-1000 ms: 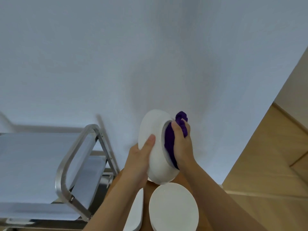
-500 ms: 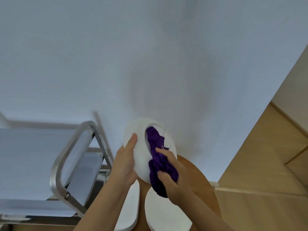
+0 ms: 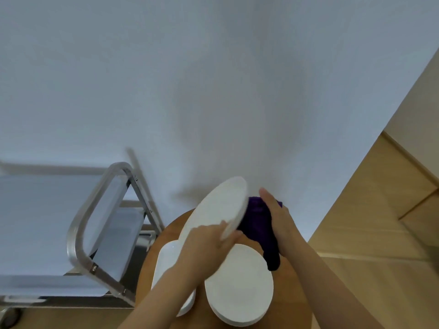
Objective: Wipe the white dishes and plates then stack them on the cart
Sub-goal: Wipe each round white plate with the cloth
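Gripping tilted plate, left hand, cloth behind

A single head-worn wide-angle camera looks steeply down, close over the round wooden counter, facing the white wall, with the cart at left.

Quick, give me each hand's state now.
Left hand: gripping the white plate by its rim.
Right hand: pressing the purple cloth against the plate.
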Available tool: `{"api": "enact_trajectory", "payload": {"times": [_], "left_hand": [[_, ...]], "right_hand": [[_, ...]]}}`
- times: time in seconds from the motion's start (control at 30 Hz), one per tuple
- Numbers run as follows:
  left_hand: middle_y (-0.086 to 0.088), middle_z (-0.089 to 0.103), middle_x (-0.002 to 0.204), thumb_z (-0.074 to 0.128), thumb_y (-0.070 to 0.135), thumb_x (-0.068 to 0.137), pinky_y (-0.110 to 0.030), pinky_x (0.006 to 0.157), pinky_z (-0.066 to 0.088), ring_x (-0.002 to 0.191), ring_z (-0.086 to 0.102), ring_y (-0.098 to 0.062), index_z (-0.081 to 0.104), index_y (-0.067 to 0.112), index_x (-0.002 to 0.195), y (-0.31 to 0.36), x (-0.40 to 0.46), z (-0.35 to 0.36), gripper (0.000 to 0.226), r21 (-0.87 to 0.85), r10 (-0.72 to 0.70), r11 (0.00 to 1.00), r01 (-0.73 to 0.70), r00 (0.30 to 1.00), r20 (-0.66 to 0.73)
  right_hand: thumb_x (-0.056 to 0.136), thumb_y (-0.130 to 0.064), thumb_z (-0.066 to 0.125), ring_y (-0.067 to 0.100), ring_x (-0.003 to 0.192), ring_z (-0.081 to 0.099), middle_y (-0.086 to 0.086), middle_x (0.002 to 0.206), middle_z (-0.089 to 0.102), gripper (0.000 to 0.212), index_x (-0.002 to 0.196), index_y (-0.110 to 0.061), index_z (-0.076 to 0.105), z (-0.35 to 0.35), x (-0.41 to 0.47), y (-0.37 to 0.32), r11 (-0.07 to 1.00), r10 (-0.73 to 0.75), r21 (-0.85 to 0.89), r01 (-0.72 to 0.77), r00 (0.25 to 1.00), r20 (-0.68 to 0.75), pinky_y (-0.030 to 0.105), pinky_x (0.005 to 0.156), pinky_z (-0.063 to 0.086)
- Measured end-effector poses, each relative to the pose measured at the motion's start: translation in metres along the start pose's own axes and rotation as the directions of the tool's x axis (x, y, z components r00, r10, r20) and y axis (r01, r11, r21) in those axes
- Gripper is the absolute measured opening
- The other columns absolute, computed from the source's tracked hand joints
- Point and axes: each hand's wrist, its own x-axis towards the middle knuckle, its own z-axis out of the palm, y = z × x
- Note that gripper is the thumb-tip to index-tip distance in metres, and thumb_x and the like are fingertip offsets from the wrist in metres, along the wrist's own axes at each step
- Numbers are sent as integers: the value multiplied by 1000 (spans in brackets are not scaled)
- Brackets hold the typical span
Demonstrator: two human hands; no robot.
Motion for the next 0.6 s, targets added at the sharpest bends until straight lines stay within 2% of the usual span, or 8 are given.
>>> {"api": "enact_trajectory", "payload": {"times": [0.07, 0.13, 0.2, 0.27, 0.37, 0.47, 0.53, 0.6], "left_hand": [[5, 66, 104, 31, 55, 96, -17, 73, 40, 82, 59, -10, 50, 26, 126, 4, -2, 12, 46, 96, 93, 991, -96, 995, 32], [5, 63, 117, 28, 53, 97, -19, 74, 37, 91, 62, -13, 42, 28, 134, 7, 0, 24, 47, 205, 146, 966, -157, 987, 71], [5, 55, 131, 24, 54, 98, -24, 79, 42, 103, 61, -17, 29, 31, 143, 6, 2, 38, 51, 319, 216, 913, -255, 964, 152], [9, 50, 139, 22, 63, 93, -29, 92, 42, 117, 55, -16, 23, 35, 147, 4, 1, 46, 60, 300, 227, 911, -282, 952, 204], [17, 38, 148, 15, 86, 73, -38, 114, 18, 138, 32, -11, 24, 38, 147, -5, 2, 49, 88, 108, 93, 988, -106, 989, 112], [6, 35, 151, 35, 70, 85, -40, 113, 23, 139, 31, -18, 26, 27, 147, -32, 10, 53, 77, -65, -231, 972, 224, 963, -136], [-7, 44, 144, 47, 43, 94, -37, 106, 35, 125, 46, -22, 33, 17, 143, -53, 16, 58, 57, -166, -498, 848, 503, 864, 71], [-11, 58, 123, 47, 22, 98, -37, 98, 46, 107, 55, -22, 46, 10, 129, -66, 18, 68, 34, -183, -562, 740, 647, 744, 361]], "right_hand": [[53, -64, 77, 22, 74, 71, 5, 83, 73, 68, 99, -16, 66, -3, 0, -5, 1000, 0, -7, 0, 997, 75, 31, 58, 56], [69, -34, 76, 21, 62, 69, 9, 75, 72, 36, 91, -7, 66, -10, 1, -5, 998, 8, -55, -3, 996, 90, 26, 50, 53], [73, -13, 66, 23, 59, 64, 11, 71, 66, 12, 82, -5, 64, -19, 1, 0, 988, 53, -146, -46, 997, 47, 26, 47, 51], [72, -6, 60, 27, 65, 61, 13, 74, 63, 10, 82, -5, 62, -28, 2, 11, 982, 125, -146, -123, 992, 8, 30, 52, 52], [72, -2, 59, 34, 75, 61, 18, 83, 62, 22, 93, 0, 60, -41, 3, 34, 973, 201, -102, -207, 978, -61, 40, 65, 53], [71, 0, 60, 31, 72, 60, 16, 79, 61, 14, 84, -2, 59, -57, 6, 55, 976, 182, -104, -190, 980, -84, 38, 62, 51], [71, -1, 60, 27, 67, 62, 11, 72, 63, 10, 79, -6, 59, -66, 7, 67, 973, 170, -145, -179, 983, -74, 33, 58, 48], [74, -1, 60, 22, 62, 66, 6, 66, 68, 11, 81, -9, 63, -71, 7, 78, 967, 169, -186, -176, 984, -49, 28, 52, 49]]}}
